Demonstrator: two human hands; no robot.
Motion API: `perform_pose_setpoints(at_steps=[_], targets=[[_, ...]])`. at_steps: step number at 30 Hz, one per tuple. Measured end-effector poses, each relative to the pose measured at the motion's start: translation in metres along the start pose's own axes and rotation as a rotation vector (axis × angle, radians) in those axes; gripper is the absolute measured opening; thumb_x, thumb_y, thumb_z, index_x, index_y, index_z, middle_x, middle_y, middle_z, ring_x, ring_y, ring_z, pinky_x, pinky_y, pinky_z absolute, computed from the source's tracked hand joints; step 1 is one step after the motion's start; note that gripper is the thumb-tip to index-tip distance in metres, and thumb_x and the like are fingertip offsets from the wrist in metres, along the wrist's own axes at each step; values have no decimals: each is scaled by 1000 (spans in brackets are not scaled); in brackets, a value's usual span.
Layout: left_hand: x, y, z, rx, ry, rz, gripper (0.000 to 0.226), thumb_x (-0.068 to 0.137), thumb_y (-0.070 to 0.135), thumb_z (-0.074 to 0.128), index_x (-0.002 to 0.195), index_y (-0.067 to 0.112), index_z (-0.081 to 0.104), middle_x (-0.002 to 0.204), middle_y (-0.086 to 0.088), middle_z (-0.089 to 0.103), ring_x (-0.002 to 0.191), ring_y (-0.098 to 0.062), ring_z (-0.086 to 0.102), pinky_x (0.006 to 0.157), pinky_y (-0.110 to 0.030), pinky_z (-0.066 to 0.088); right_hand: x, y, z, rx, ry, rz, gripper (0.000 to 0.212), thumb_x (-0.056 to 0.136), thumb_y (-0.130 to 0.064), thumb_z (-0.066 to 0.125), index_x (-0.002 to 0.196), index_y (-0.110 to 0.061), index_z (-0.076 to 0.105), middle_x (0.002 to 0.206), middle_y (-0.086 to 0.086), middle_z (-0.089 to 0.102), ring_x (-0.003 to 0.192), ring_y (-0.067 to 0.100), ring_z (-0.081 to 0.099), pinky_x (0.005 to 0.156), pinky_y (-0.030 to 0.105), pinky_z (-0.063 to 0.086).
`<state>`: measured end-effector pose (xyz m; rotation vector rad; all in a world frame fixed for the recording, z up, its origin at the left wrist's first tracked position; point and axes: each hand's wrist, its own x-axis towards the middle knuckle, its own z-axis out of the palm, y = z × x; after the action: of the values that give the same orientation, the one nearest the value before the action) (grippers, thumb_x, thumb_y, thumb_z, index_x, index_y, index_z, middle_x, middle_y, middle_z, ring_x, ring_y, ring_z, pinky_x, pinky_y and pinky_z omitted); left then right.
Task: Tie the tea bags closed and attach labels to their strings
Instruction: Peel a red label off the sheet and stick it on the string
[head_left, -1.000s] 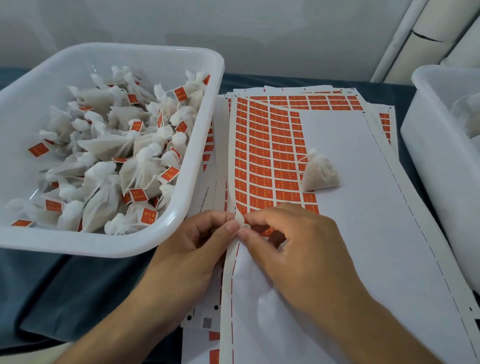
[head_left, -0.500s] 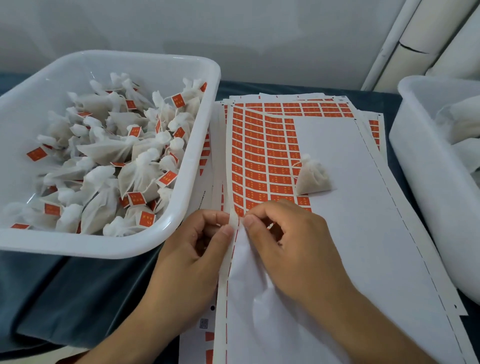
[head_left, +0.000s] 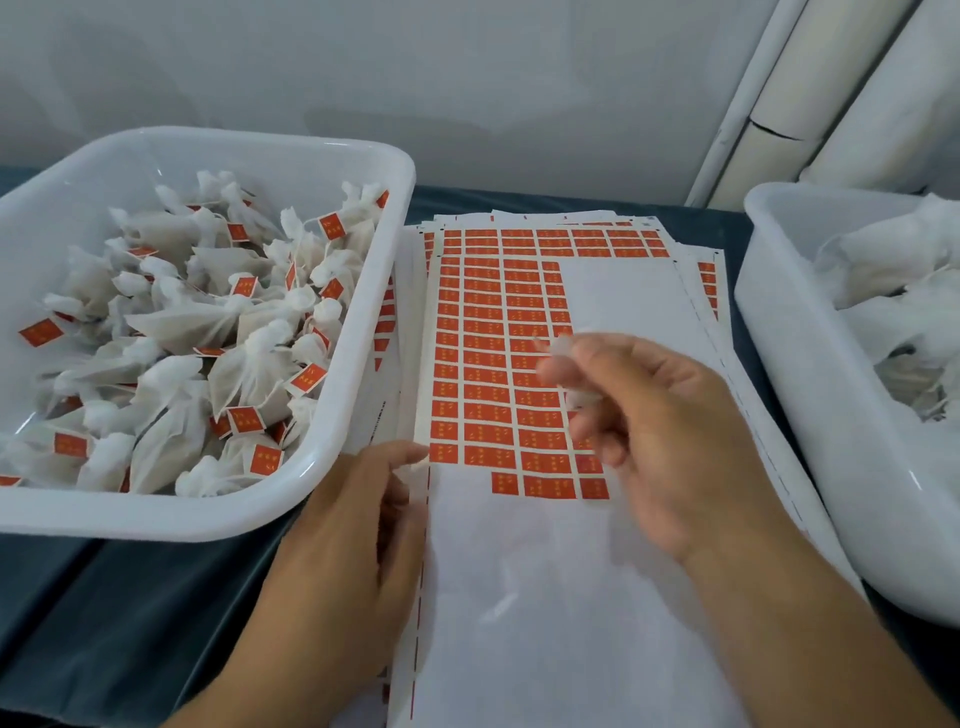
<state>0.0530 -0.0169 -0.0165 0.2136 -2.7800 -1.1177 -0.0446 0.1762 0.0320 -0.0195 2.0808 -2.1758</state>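
The person's right hand (head_left: 660, 431) is hovering over the label sheet (head_left: 519, 364), its fingers curled and apparently pinching a blurred tea bag (head_left: 569, 364) just above the orange labels; the blur is hiding exactly how the bag lies. The left hand (head_left: 358, 525) is resting at the sheet's left edge, fingers loosely together, touching the paper beside the bottom row of labels. Those remaining labels are lying just below and left of the right fingertips, so the right hand is looking nearer. Finished bags are filling the tub (head_left: 363, 322) left of the sheet.
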Motion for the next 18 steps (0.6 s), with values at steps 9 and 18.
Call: perform_pose_setpoints(at_steps=[9, 18], targets=[[11, 64, 4, 129, -131, 230, 43, 95, 67, 32, 136, 68, 19, 106, 45, 58, 88, 19, 60, 81, -6, 41, 47, -26, -33, 155, 256, -139, 31, 95, -48, 53, 90, -31, 78, 100, -5, 79, 68, 13, 72, 50, 18, 49], [146, 88, 66, -67, -261, -36, 49, 107, 55, 22, 144, 33, 43, 127, 3, 67, 101, -16, 70, 79, -25, 54, 54, 16, -49, 17, 398, -173, 25, 99, -41, 52, 93, -33, 75, 94, -7, 77, 65, 17, 71, 52, 18, 51]])
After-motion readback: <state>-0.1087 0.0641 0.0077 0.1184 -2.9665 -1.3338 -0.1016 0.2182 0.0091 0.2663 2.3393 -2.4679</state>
